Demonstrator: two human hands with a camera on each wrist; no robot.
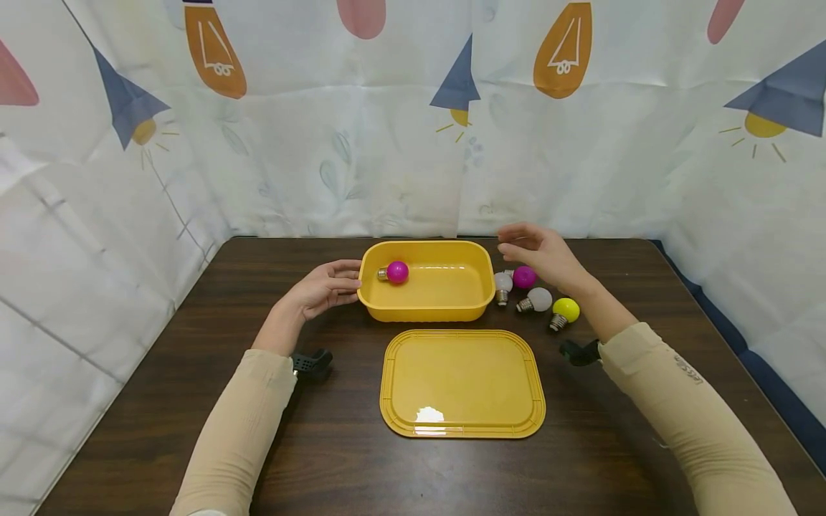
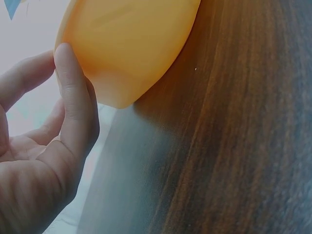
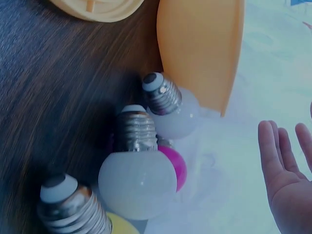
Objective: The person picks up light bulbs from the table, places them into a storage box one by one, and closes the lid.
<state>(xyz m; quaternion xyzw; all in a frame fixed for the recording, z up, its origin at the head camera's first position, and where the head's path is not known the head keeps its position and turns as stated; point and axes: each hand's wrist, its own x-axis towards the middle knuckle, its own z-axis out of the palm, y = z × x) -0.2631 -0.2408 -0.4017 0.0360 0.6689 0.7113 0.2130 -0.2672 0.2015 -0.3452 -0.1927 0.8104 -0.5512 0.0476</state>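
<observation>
My left hand (image 1: 325,288) touches the left end of a yellow plastic box (image 1: 426,314), thumb and fingertips at its rim; the left wrist view shows the thumb (image 2: 73,92) against the outer wall. Inside the box, toward its left end, lies a magenta light bulb (image 1: 397,272). My right hand (image 1: 540,252) hovers in the air right of the box with nothing in it. Below it lie another magenta bulb (image 1: 524,277), a white bulb (image 1: 503,282) close by the box, a second white bulb (image 3: 139,183) and a yellow bulb (image 1: 566,310).
A flat yellow lid (image 1: 462,383) lies on the dark wooden table (image 1: 335,444) in front of the box. A patterned white curtain (image 1: 400,165) hangs behind the table and along its sides.
</observation>
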